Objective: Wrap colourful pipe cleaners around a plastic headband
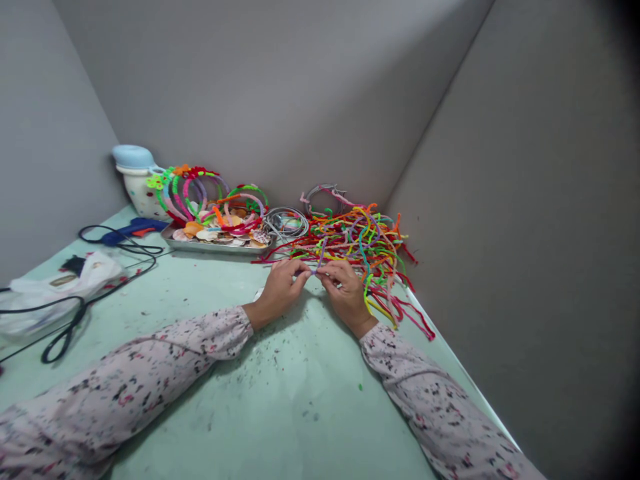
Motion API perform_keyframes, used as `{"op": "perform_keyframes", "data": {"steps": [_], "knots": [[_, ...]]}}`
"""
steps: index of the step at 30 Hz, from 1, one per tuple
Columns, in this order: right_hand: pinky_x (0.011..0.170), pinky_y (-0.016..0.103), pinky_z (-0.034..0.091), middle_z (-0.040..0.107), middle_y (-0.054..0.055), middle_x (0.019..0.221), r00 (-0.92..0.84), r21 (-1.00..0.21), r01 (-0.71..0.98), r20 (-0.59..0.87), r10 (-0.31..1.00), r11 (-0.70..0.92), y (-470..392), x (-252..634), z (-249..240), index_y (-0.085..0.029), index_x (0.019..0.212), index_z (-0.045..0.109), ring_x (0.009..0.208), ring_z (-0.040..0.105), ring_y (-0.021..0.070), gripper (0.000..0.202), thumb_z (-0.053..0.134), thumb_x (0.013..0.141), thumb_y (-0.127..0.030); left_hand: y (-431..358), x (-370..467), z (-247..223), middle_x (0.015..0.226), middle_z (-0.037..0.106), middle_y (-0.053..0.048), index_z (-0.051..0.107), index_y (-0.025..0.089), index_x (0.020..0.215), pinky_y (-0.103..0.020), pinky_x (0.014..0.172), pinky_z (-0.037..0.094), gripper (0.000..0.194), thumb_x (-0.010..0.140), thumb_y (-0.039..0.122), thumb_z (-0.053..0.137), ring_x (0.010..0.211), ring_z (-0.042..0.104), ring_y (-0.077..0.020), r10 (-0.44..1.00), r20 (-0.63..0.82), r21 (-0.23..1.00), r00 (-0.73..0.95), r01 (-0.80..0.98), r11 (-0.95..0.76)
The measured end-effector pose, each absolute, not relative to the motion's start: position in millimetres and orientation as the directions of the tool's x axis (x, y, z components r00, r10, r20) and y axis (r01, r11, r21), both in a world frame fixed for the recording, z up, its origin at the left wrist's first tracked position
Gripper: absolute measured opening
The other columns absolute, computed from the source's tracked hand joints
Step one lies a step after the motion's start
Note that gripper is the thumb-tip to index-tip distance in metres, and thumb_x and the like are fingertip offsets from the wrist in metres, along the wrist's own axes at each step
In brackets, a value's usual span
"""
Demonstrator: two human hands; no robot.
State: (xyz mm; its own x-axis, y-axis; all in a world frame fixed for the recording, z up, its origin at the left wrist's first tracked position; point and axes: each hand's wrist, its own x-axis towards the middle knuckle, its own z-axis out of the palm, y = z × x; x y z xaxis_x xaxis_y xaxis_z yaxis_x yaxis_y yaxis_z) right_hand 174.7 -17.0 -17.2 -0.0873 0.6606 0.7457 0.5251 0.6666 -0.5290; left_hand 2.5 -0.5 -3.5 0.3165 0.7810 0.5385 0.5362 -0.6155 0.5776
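Between my two hands, held at the fingertips, is a purple pipe cleaner (323, 252), one end of it standing up toward the pile behind. My left hand (283, 287) pinches it from the left, thumb and forefinger closed. From the other side my right hand (346, 291) grips it in the same pinch, almost touching the left fingertips. Just beyond lies a heap of colourful pipe cleaners (345, 233), some trailing down beside my right wrist. A small pale thing (259, 293) is partly hidden by my left hand.
A metal tray (220, 248) at the back holds shells and pipe-cleaner-wrapped hoops (193, 193). Bare grey wire rings (286, 223) lie beside it. At left are a light-blue-lidded container (143, 183), a blue glue gun (133, 230), black cable (83, 307) and a white plastic bag (60, 290). Grey walls enclose the table.
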Motion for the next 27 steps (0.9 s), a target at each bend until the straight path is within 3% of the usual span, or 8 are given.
{"op": "perform_keyframes", "data": {"steps": [27], "knots": [[0.073,0.031,0.053,0.061,0.006,0.095,-0.072,-0.544,0.551,0.724,0.686,0.633,-16.4,174.4,-17.7,-0.023,0.098,0.071,0.087,0.061,0.0169,0.016,0.061,0.086,-0.026,-0.8,1.8,-2.9,0.083,0.065,-0.002,0.062,0.019,0.084,-0.034,0.081,0.039,0.015,0.089,0.028,0.051,0.083,0.055,-0.0184,0.777,0.544,0.554,0.317,0.559,-0.617]]}}
